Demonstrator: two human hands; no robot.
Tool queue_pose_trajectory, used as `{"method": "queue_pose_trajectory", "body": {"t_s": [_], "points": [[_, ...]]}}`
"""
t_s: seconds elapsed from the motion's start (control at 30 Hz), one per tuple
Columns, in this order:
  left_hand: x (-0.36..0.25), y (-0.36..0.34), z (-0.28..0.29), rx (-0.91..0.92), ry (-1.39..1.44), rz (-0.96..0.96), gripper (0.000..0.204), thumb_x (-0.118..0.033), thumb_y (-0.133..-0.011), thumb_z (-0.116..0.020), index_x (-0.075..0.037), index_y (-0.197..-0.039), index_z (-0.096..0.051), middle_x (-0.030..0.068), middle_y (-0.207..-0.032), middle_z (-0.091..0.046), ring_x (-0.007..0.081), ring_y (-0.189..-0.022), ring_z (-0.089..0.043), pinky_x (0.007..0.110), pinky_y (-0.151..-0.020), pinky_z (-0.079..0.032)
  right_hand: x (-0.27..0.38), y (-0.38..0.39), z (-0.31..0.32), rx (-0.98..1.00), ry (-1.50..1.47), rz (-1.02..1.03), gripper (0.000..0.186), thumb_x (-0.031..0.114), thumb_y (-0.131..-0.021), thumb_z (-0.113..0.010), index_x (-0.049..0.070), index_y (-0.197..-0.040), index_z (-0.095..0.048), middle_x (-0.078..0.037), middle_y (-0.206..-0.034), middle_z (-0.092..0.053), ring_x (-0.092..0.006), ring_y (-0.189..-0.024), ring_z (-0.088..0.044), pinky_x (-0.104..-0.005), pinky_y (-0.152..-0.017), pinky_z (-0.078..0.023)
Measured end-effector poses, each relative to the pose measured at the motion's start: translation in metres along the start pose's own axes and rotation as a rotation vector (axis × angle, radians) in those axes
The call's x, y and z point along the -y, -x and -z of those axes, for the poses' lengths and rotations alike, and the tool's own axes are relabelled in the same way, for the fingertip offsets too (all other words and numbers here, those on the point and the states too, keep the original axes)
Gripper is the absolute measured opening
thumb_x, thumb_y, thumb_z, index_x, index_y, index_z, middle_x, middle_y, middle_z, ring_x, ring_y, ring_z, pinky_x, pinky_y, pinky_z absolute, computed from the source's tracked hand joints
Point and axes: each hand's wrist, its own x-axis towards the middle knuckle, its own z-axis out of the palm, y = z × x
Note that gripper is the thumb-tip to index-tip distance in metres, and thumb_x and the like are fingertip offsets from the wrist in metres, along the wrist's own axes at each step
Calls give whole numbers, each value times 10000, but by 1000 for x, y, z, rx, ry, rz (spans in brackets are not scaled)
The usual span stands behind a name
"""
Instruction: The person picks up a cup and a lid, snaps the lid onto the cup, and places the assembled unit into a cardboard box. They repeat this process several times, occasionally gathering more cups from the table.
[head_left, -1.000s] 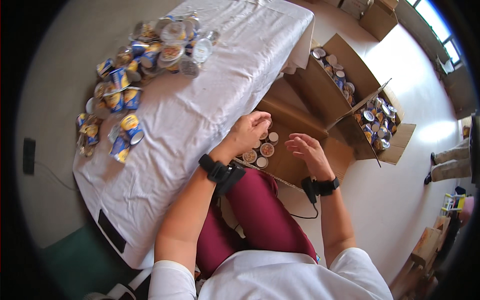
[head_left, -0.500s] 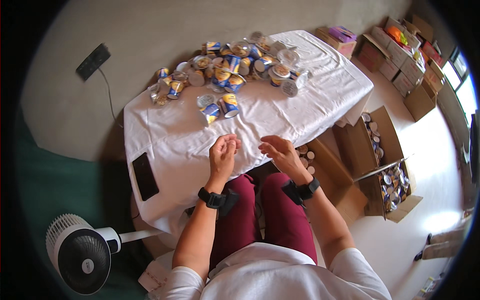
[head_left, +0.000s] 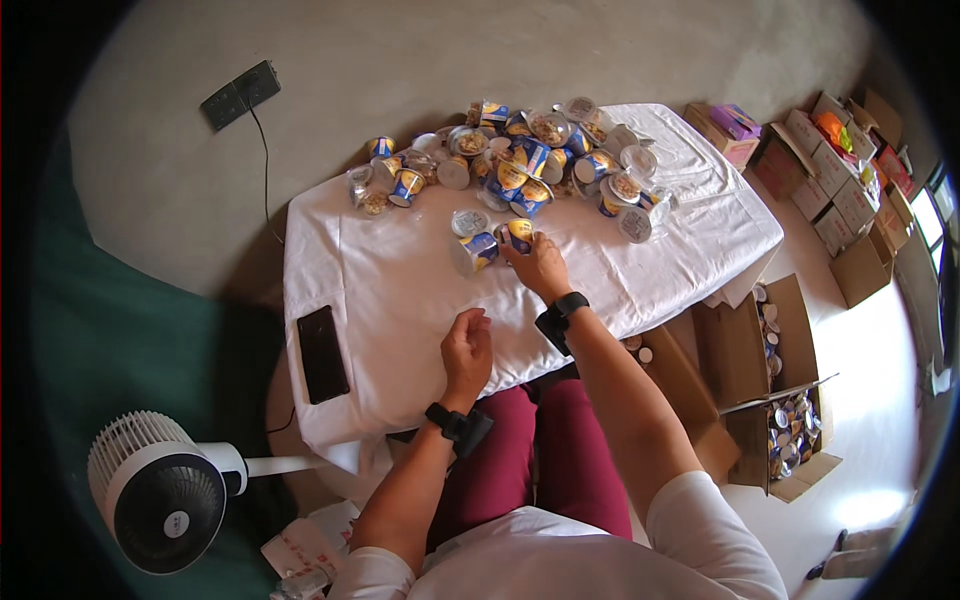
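Broadly, a table under a rumpled white cloth (head_left: 400, 300) fills the middle of the view, set against a plain wall. Right of it on the floor stand open cardboard cartons, one of them (head_left: 790, 445) filled with cups like those on the table; at the lower left is a white-and-black fan (head_left: 165, 505). Along the table's far side spreads a loose heap of blue-and-yellow snack cups (head_left: 508, 180), many with clear domed lids, lying at all angles. A dark phone (head_left: 323, 355) lies near the left edge.

The right hand (head_left: 542, 268) reaches across the cloth, its thumb and fingers bent around one blue-and-yellow cup (head_left: 516, 234) just in front of the heap; whether that cup is off the cloth I cannot tell. Just left of it lies a tilted cup (head_left: 480, 250). The left hand (head_left: 467, 350) hangs nearer the body, loosely curled and partly open, with nothing visible in it.

For a good hold, I would keep the grip on the cup's firm wall rather than its thin lid, squeeze lightly because the wall probably dents, and raise it straight up so it does not knock its tilted neighbour.
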Motion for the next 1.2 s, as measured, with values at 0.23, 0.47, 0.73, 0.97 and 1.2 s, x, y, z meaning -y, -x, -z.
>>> {"method": "queue_pose_trajectory", "body": {"t_s": [0.23,0.47,0.73,0.97,1.2], "points": [[9,-2,2,-25,25,-3,214,-75,-876,-565,24,-1066,-568,98,-907,-654,164,-827,-625,282,-768,-489,-19,5,11,266,-239,-223,448,362,-755,-653,-45,-943,-628,-136,-768,-631,-264,-747,-610,-362,-716,-475],[-6,-7,-11,-70,-47,-91,686,-191,-768,-753,-21,-1318,-381,130,-1144,-594,228,-933,-611,332,-798,-501,-23,86,19,369,-844,107,529,115,-771,-703,-17,-1238,-491,-139,-960,-636,-196,-891,-604,-319,-801,-469],[-12,-7,5,-64,-106,-106,823,-122,-690,-811,-23,-1345,-324,182,-1170,-558,243,-1052,-574,362,-884,-478,4,66,40,366,-352,282,367,17,-802,-528,2,-1166,-579,-240,-988,-644,-365,-916,-633,-401,-780,-498],[-7,-10,0,51,-159,-115,815,-87,-705,-774,-29,-1359,-292,216,-1167,-552,324,-1062,-579,399,-875,-478,-5,-35,6,113,-168,421,350,54,-813,-480,20,-1145,-584,-252,-943,-649,-417,-896,-618,-450,-795,-500],[-10,-9,3,35,-227,-62,798,-119,-702,-777,-34,-1346,-316,210,-1170,-547,333,-1082,-565,405,-891,-464,8,-70,-37,343,80,376,390,198,-882,-481,54,-1239,-546,-283,-1348,-400,-420,-1057,-556,-456,-915,-448]]}}
